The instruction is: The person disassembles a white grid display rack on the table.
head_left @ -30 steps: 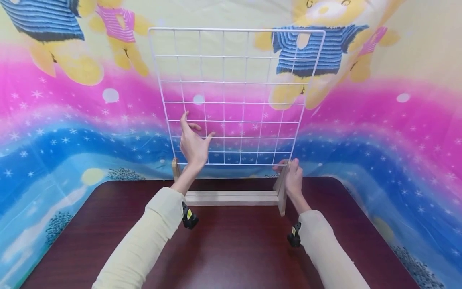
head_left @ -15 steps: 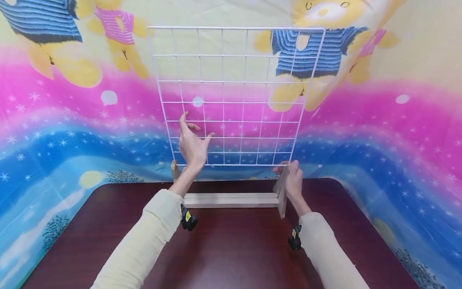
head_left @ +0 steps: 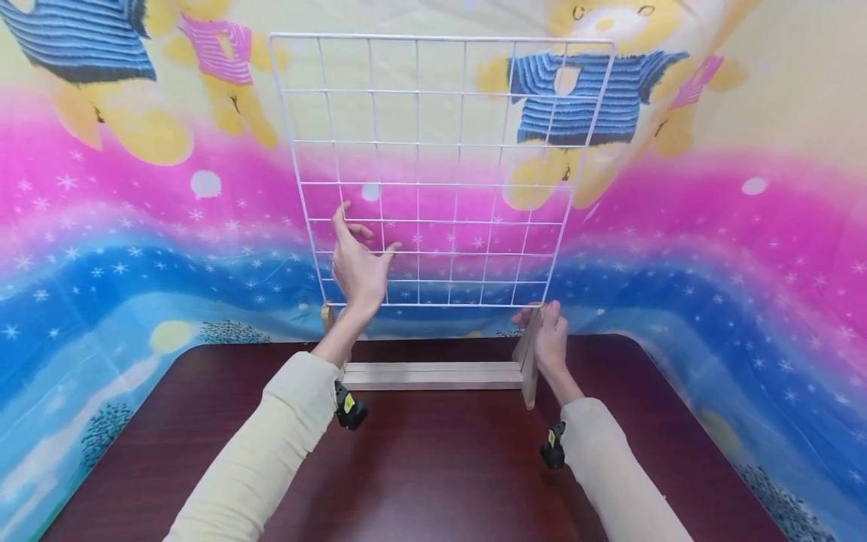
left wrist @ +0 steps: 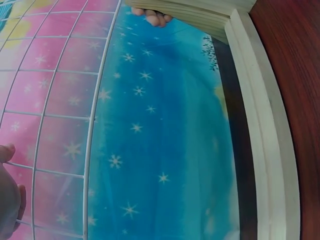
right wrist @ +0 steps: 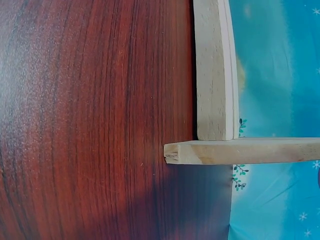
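Note:
A white wire grid panel (head_left: 418, 184) stands above a pale wooden stand (head_left: 433, 374), its bottom edge level with the tops of the two uprights. My left hand (head_left: 359, 275) holds the panel at its lower left, index finger hooked at a wire and thumb spread to the right. That hand (left wrist: 7, 200) shows only at the edge of the left wrist view. My right hand (head_left: 552, 339) grips the top of the stand's right upright (right wrist: 215, 151), thumb near the panel's lower right corner. Its fingertips (left wrist: 155, 19) appear behind the wood in the left wrist view.
The stand's crossbar (right wrist: 212, 70) joins the uprights low over a dark red-brown table (head_left: 433, 467). Close behind the table hangs a colourful cloth (head_left: 677, 188) printed with bears and snowflakes. The left upright (head_left: 328, 318) is partly covered by my left forearm.
The panel's top edge has risen and looks larger, tipping towards me. My left hand has moved slightly up and left with it. My right hand and the stand stay in place.

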{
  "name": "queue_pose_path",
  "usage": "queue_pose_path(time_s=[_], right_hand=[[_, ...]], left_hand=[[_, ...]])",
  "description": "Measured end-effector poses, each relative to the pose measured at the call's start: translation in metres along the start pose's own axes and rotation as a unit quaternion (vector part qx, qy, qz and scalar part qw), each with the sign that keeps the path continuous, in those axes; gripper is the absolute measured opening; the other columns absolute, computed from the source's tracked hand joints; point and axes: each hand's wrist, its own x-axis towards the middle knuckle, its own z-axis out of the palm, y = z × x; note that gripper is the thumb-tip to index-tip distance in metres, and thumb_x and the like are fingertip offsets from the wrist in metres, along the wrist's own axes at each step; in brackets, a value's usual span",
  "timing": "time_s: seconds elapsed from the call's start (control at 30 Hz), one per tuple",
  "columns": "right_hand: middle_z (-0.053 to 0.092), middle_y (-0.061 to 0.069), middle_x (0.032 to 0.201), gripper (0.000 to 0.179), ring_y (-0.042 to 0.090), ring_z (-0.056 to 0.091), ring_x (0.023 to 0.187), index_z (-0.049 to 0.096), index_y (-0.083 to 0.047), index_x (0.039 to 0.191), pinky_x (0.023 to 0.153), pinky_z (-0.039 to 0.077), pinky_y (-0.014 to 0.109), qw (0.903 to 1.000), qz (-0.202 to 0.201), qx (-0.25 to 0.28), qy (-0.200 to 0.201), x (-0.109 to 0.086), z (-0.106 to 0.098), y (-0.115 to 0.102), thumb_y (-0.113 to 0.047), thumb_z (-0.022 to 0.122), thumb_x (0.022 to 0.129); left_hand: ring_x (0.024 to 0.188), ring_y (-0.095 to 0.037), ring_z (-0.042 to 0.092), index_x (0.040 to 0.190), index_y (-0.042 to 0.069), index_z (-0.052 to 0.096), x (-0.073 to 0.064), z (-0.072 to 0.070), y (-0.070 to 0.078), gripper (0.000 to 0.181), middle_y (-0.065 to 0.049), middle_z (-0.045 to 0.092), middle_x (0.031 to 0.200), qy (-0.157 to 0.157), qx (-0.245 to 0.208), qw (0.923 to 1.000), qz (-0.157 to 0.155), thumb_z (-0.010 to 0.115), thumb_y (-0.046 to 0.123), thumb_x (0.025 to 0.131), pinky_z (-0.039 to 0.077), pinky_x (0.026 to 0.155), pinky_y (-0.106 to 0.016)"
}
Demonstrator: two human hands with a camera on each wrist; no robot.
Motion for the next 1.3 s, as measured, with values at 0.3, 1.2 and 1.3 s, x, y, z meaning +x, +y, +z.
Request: queue_pose_path(time_s=[0.3, 1.2, 1.3], right_hand=[[0.069, 0.019, 0.077, 0.075, 0.025, 0.068, 0.074, 0.065, 0.005, 0.093, 0.072, 0.053, 0.03, 0.9996, 0.016, -0.021, -0.006, 0.001, -0.002, 0.0, -0.051, 0.017, 0.103], [0.071, 0.014, 0.083, 0.063, 0.024, 0.068, 0.069, 0.064, 0.008, 0.109, 0.065, 0.053, 0.03, 0.9921, 0.069, 0.048, -0.094, -0.001, -0.014, -0.025, -0.04, 0.025, 0.106], [0.072, 0.011, 0.084, 0.066, 0.023, 0.069, 0.067, 0.059, 0.012, 0.117, 0.069, 0.054, 0.034, 0.9905, 0.082, 0.048, -0.1, 0.003, -0.016, -0.018, -0.043, 0.025, 0.105]], left_hand=[[0.076, -0.02, 0.058, 0.142, 0.018, 0.036, 0.003, -0.011, 0.001, 0.085, -0.003, 0.06, 0.093, -0.006, -0.002, 0.9999, 0.013, 0.086, 0.025, 0.073, 0.045, 0.073, -0.037], [0.069, -0.02, 0.058, 0.142, 0.012, 0.038, -0.024, -0.047, -0.033, 0.086, -0.006, 0.06, 0.091, -0.045, 0.009, 0.9988, 0.018, 0.087, 0.017, 0.071, 0.042, 0.065, -0.036], [0.068, -0.02, 0.059, 0.141, 0.011, 0.038, -0.026, -0.048, -0.036, 0.086, -0.007, 0.06, 0.091, -0.049, 0.012, 0.9985, 0.018, 0.088, 0.019, 0.071, 0.043, 0.063, -0.036]])
